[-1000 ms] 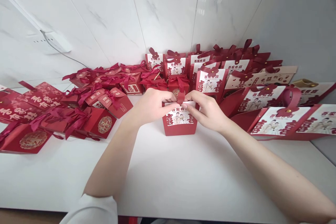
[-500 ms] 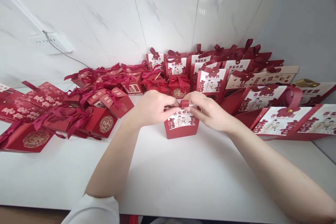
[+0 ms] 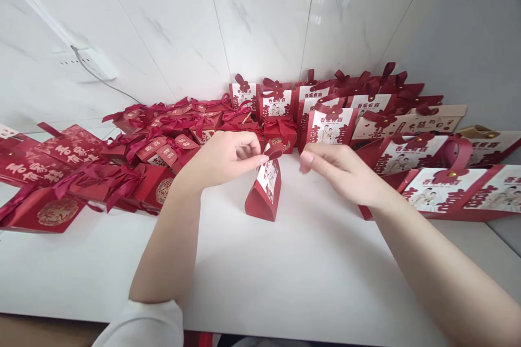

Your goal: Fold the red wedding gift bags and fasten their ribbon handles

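Note:
A small red gift box [image 3: 264,190] with a white printed panel stands on the table, turned so that its side end shows. A dark red ribbon loop tops it. My left hand [image 3: 222,160] is at the box's upper left corner, its thumb tip against the top edge and its fingers curled behind. Part of that grip is hidden. To the right of the box, apart from it, my right hand [image 3: 340,171] hovers with thumb and fingertips drawn together and nothing visible in them.
Matching red boxes [image 3: 330,127] with ribbon loops stand in rows at the back and right. Bow-tied red boxes [image 3: 157,187] crowd the left side of the white table [image 3: 260,276]. A tiled wall [image 3: 260,21] with a socket and grey cable [image 3: 95,75] rises behind.
The gift box has turned from facing me to showing its side end, shifting slightly left. My right hand has let go of its top and moved right; the left stays at it.

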A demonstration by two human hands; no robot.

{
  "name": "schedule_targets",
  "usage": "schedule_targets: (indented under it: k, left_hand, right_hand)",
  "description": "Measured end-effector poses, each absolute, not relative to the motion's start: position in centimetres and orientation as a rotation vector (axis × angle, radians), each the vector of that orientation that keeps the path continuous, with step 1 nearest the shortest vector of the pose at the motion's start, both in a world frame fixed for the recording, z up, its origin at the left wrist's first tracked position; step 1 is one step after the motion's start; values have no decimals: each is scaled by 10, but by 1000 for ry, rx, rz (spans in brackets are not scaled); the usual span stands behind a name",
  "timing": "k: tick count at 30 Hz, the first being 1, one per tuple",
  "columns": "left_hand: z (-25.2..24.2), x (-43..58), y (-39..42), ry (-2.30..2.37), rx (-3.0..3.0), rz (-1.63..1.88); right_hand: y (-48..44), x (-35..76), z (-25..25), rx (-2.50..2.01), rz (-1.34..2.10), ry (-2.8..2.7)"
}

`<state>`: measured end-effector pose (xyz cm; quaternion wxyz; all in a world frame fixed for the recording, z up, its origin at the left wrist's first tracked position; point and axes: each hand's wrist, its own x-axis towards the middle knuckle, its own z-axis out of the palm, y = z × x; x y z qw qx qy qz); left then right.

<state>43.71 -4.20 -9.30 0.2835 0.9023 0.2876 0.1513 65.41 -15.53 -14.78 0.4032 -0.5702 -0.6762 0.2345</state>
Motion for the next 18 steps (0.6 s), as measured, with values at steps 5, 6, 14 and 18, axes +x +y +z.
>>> schedule_targets:
  k: [5, 6, 14, 18]
  left_hand:
    - [-95, 436, -41, 662, 2245, 255]
    - [-95, 436, -41, 642, 2217, 243]
    - [-99, 439, -43, 601, 2243, 543]
    - [-98, 436, -40, 709, 2467, 800]
  right_hand:
    - [-161, 624, -153, -1404, 513, -1995]
    - [-161, 618, -156, -1431, 428, -2017]
    - [-158, 625, -160, -1649, -76, -1868]
    - [-152, 647, -156, -1639, 97, -1749]
